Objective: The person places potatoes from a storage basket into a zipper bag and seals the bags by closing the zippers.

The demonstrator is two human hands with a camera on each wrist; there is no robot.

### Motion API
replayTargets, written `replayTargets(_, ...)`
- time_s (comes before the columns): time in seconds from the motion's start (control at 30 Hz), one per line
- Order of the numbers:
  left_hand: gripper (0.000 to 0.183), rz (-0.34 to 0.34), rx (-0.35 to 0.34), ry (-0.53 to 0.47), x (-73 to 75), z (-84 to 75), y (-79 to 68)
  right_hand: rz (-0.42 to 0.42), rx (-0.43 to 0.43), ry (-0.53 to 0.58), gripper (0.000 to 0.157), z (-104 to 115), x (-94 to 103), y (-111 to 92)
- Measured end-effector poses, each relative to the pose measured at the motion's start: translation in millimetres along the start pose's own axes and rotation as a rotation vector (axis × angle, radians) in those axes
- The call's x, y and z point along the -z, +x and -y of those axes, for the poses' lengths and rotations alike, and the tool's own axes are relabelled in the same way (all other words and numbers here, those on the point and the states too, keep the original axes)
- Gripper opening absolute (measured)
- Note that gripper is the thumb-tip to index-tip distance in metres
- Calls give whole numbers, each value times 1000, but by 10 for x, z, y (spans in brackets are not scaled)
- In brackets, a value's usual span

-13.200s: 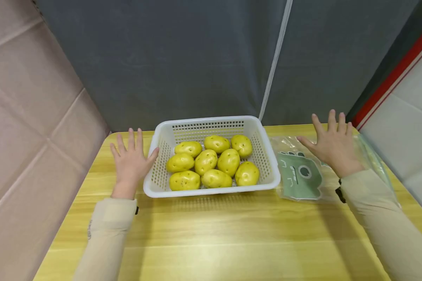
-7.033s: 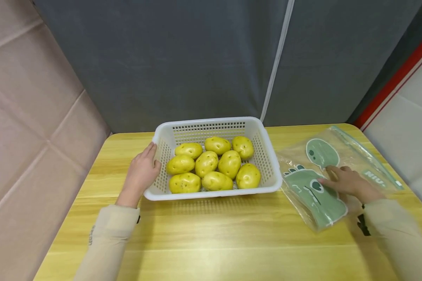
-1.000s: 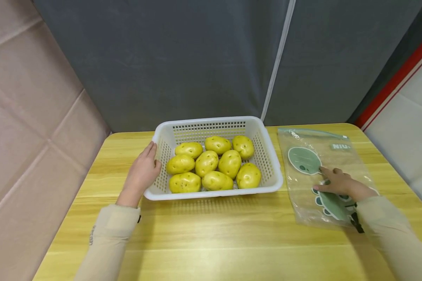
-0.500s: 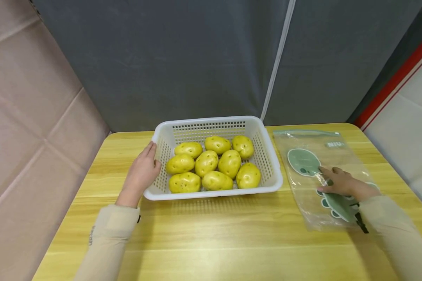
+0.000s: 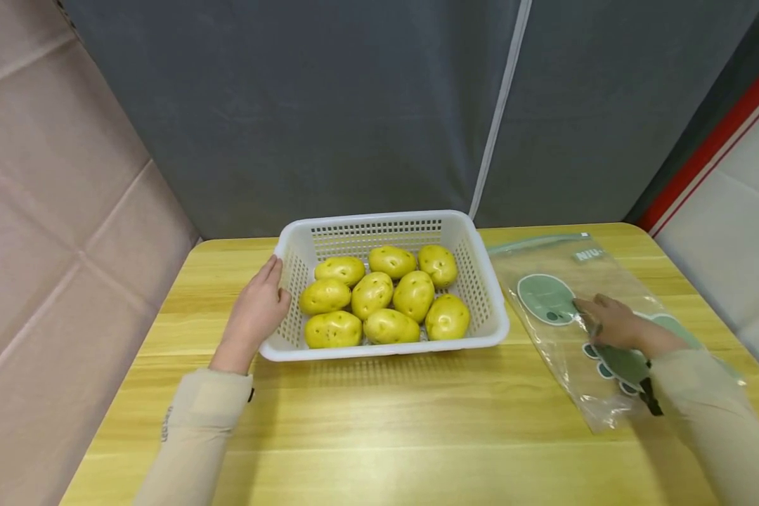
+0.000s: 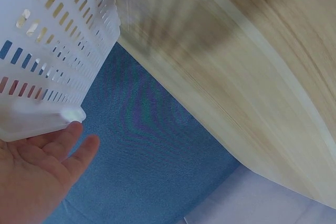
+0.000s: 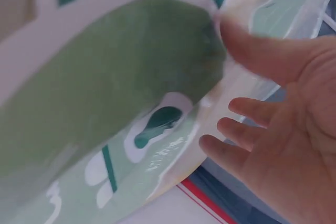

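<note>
In the head view, my left hand (image 5: pixel 256 309) holds the left rim of a white plastic basket (image 5: pixel 386 349), thumb over the edge. The left wrist view has its other fingers (image 6: pixel 65 140) under the rim. Several yellow potatoes (image 5: pixel 371 295) lie in the basket. At the right, my right hand (image 5: pixel 620 325) pinches a clear zip bag (image 5: pixel 544 351) printed with green cartoon shapes. In the right wrist view, the thumb (image 7: pixel 252 51) presses the bag's folded film; the index finger is hidden behind it, and the other fingers stand off the bag.
A wooden table (image 5: pixel 379 436) carries everything. Behind it hangs a dark grey curtain (image 5: pixel 354 119). A pinkish padded wall (image 5: pixel 69 246) stands at the left, a white panel (image 5: pixel 746 232) with a red strip at the right.
The bag's zip end has swung left, its lower end right, turning anticlockwise under my right hand. Earliest, both hands were spread and off everything. My left hand and the basket hold still lately.
</note>
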State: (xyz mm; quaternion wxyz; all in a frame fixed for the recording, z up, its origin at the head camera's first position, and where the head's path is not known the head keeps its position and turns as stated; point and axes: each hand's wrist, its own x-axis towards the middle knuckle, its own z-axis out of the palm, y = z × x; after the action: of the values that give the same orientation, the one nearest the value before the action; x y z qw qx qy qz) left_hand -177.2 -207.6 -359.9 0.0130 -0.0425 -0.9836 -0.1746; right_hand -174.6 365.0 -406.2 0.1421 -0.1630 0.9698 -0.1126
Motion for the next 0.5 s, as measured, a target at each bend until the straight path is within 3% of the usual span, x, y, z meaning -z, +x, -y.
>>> replayTargets(0.13,59,-9,1,-2,-4,3,3,-18,-34,-6,45,48,26,52)
replayTargets(0.5,58,-14,-10,-3,-11,6,1,50,-208,35,80,136,-5,84)
